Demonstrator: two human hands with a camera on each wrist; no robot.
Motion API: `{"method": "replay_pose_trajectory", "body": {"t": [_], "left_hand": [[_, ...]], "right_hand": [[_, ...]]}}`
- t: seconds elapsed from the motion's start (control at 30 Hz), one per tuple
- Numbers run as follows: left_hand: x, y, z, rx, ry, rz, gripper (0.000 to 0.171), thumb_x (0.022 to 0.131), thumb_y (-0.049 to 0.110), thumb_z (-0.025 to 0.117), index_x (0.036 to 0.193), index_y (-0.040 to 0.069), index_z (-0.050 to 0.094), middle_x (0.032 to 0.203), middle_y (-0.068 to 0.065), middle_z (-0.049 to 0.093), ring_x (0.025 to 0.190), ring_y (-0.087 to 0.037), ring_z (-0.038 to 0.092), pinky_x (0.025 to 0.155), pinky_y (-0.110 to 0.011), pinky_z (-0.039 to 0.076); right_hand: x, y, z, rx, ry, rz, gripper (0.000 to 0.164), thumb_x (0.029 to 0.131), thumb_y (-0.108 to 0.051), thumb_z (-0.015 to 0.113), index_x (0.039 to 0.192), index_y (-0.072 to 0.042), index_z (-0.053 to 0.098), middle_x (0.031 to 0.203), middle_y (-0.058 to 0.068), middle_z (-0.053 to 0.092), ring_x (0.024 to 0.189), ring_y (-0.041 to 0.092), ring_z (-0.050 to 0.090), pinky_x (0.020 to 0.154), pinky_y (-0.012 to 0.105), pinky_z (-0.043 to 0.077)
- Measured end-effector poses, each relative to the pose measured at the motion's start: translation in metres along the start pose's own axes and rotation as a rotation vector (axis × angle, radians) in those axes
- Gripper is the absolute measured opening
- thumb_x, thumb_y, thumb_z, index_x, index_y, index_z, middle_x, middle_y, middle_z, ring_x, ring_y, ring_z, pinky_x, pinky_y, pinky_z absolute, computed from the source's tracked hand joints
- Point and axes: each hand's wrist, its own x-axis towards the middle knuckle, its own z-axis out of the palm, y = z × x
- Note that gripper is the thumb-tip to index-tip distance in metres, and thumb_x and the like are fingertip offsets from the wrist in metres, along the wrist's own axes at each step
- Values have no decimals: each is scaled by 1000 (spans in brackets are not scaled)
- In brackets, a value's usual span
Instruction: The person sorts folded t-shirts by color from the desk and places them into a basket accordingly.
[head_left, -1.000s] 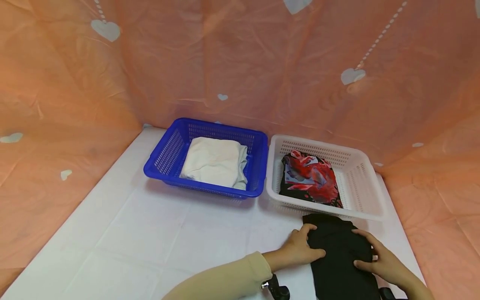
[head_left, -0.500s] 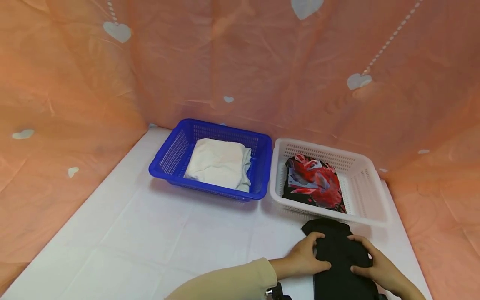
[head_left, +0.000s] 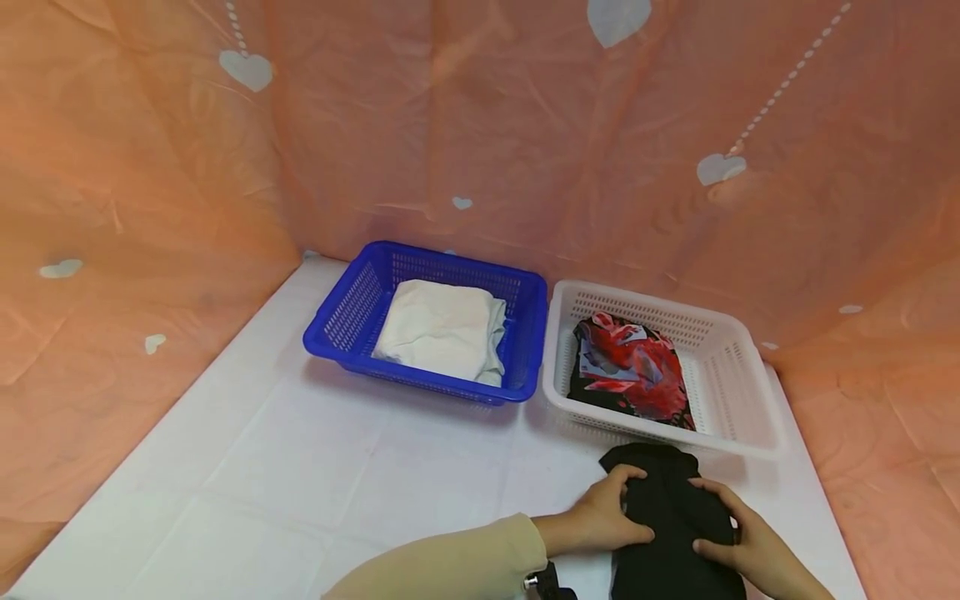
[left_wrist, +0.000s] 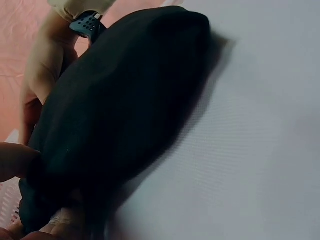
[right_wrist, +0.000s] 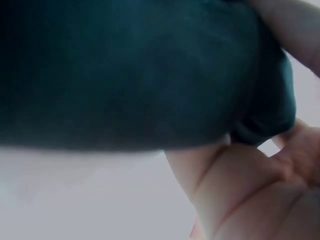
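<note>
A folded black garment [head_left: 667, 525] is at the near right of the table, just in front of the white basket. My left hand [head_left: 603, 515] grips its left side, thumb on top and fingers bent round the edge. From the other side my right hand [head_left: 753, 542] holds it the same way, the thumb lying over the cloth. In the left wrist view the garment [left_wrist: 115, 100] bulges, blurred, above the white tabletop. Part of the right hand [right_wrist: 250, 185] shows under the garment [right_wrist: 125, 75] in the right wrist view.
A white basket [head_left: 738, 392] with a folded red-and-black patterned cloth [head_left: 637, 367] stands behind the garment. Left of it, a blue basket [head_left: 330, 321] holds folded white cloth [head_left: 438, 329]. Orange sheeting with hearts [head_left: 480, 125] encloses the white table [head_left: 300, 483].
Both hands keep hold of the black garment, which has shifted a little left relative to the baskets. The head view has turned slightly, so the baskets appear farther right and lower.
</note>
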Motion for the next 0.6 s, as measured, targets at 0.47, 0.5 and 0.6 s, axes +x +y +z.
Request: {"method": "replay_pose_trajectory", "body": {"t": [0.47,0.5,0.6], "left_hand": [[-32,-4,-26,-255,-130,148,64,75,-3,74,127,22,47,102,9,54,71,2,62,64,-15,50],[-33,-3,-28,-260,-142,168,64,75,-4,74,128,21,47,103,9,52,71,3,62,64,-15,50],[-36,3,-35,-205,-150,250,65,77,-2,74,130,20,45,107,8,50,67,7,59,65,-13,49]], "right_hand": [[-9,-31,26,-146,153,-261,76,77,1,76,141,-4,37,127,-30,38,91,-4,59,63,24,54],[-10,-33,27,-141,164,-261,76,76,1,76,141,-4,37,127,-30,38,91,-4,59,63,24,54],[-12,-39,28,-74,163,-278,78,76,6,74,142,-3,34,129,-26,39,92,-1,62,64,26,55]]}}
